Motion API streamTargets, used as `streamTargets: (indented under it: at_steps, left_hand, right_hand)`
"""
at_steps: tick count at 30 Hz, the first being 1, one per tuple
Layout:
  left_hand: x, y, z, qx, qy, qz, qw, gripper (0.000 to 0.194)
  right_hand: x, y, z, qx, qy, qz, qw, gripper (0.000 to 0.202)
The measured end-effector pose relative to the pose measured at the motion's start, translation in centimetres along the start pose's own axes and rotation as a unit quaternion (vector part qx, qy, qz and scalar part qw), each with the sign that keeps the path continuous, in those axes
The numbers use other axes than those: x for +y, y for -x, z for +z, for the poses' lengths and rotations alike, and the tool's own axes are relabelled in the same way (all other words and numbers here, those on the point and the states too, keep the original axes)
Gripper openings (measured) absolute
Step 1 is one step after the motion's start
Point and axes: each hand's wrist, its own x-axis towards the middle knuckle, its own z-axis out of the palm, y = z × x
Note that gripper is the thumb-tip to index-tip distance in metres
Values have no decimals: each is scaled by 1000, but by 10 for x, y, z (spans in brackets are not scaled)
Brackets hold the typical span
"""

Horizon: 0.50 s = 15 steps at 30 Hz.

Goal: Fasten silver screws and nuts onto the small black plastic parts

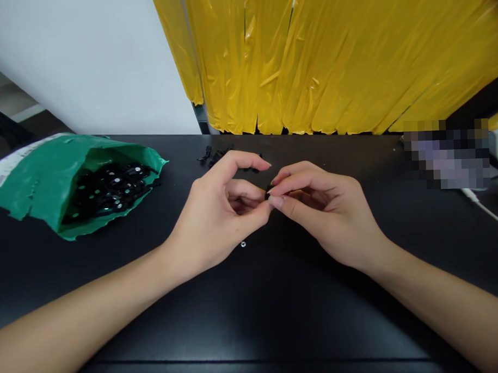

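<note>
Over the middle of the black table [253, 317], my left hand [229, 209] and my right hand [327, 211] meet at the fingertips. Between them is a small black piece [268, 192], mostly covered by the fingers. My left thumb and a curled finger press at its left side, with the left index finger raised and bent above. The right thumb and fingers pinch it from the right. A small silver ring-shaped part [243, 244] lies on the table just below my left hand.
An open green bag [48, 188] full of black parts with silver dots lies at the left. Several loose black pieces [215, 155] are behind my left hand. A blurred-out object with a white cable [490, 213] is at the right. Yellow sheeting [330, 58] hangs behind the table.
</note>
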Motion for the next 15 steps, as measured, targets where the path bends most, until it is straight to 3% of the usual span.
streamTargets:
  at_steps: [15]
  left_hand:
    - [-1,4,-2,-12,-71,28,997,36]
  right_hand:
    - [1,-3,-4,-41,2,75,996,18]
